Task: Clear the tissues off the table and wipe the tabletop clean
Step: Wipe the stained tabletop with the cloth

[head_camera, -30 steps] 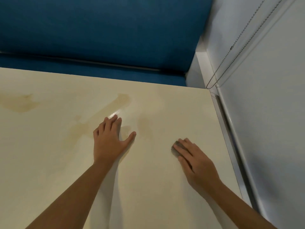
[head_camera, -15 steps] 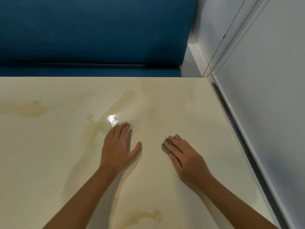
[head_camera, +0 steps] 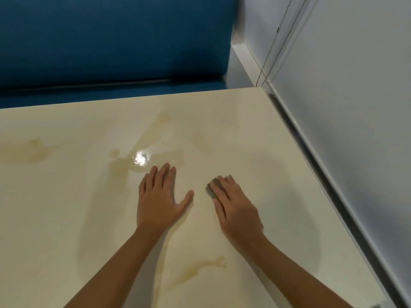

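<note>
A cream tabletop (head_camera: pixel 66 218) fills the lower view, with brownish wet smears (head_camera: pixel 151 138) across it and a bright glare spot. My right hand (head_camera: pixel 235 207) lies flat with straight fingers pressing a small grey cloth (head_camera: pixel 212 187) onto the table; only the cloth's front-left corner shows past the fingers. My left hand (head_camera: pixel 159 196) rests flat on the table just left of it, fingers straight, thumb spread, holding nothing. No tissues are in view.
A blue upholstered bench (head_camera: pixel 111 41) runs along the table's far edge. A white wall and window frame (head_camera: pixel 333 130) border the right edge, with a bead chain (head_camera: pixel 273 43) hanging at the corner. More smears lie at the far left (head_camera: pixel 29 152) and near me (head_camera: pixel 200 267).
The view has shifted, so more of the near table shows. Both hands sit flat throughout; the right hand and cloth have slid slightly left, closer to the left hand.
</note>
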